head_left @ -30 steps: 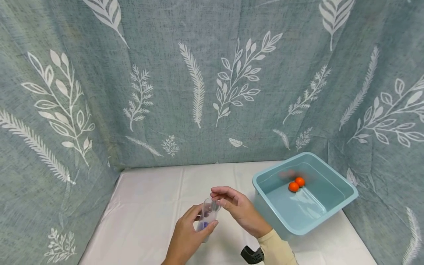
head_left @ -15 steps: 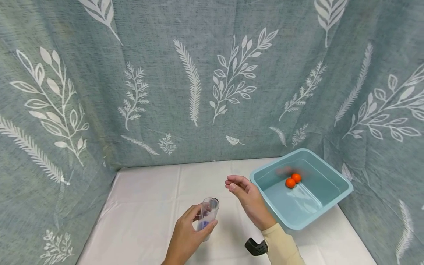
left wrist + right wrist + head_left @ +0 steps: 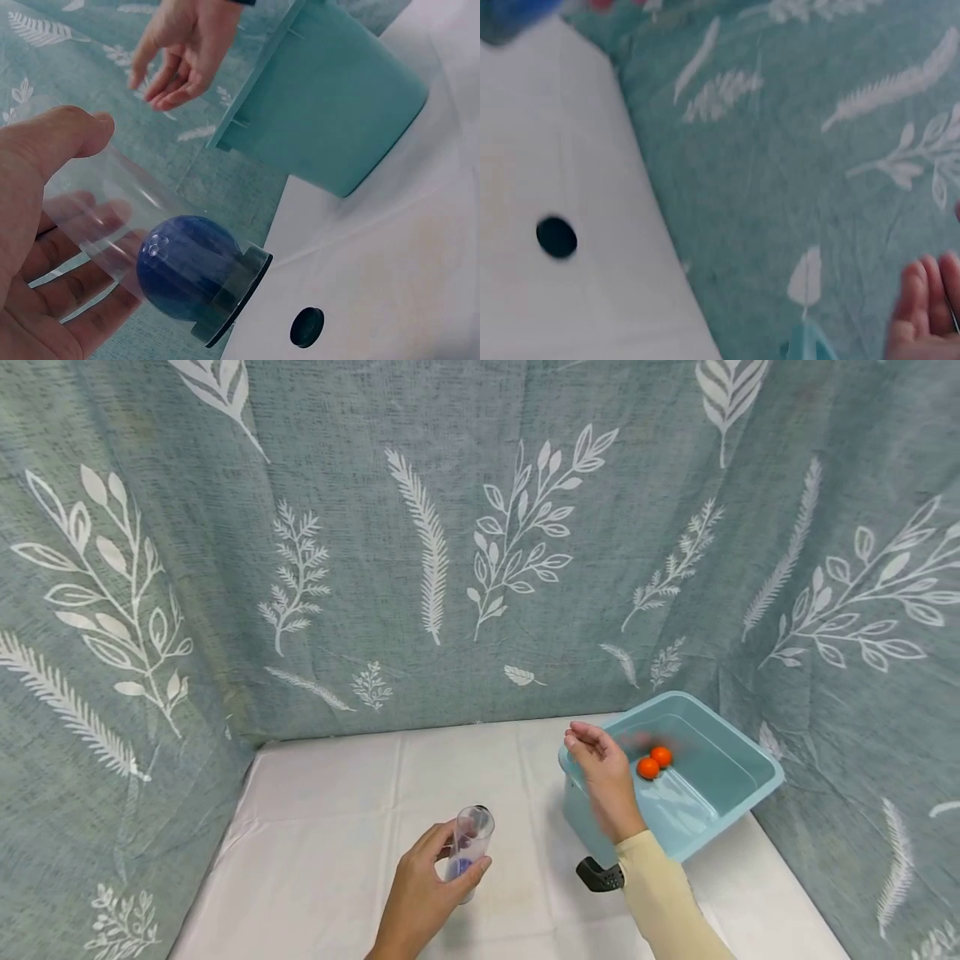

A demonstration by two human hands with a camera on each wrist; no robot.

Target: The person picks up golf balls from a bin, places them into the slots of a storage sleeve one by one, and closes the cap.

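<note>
My left hand (image 3: 431, 881) grips a clear plastic tube (image 3: 474, 837), its thumb and fingers curled round the wall. Inside the tube's lower end sits a blue ball (image 3: 187, 266), above a dark end cap (image 3: 238, 296). My right hand (image 3: 609, 777) hangs in the air at the left rim of a light-blue bin (image 3: 738, 739), fingers loosely bent and nothing visible in them. Two orange balls (image 3: 648, 767) lie together on the bin's floor. A small round black cap (image 3: 307, 327) rests on the table, mostly hidden behind the tube in the head view.
A white cloth covers the table (image 3: 322, 827). Green-grey curtains (image 3: 375, 568) with white leaf prints stand at the back and both sides. The bin takes up the table's right part. A black wrist device (image 3: 600, 875) is by the right sleeve.
My right hand has drawn away from the tube's upper end, moving right and away to the bin's rim. The left hand keeps its grip on the tube, nearly still. The view shifts slightly.
</note>
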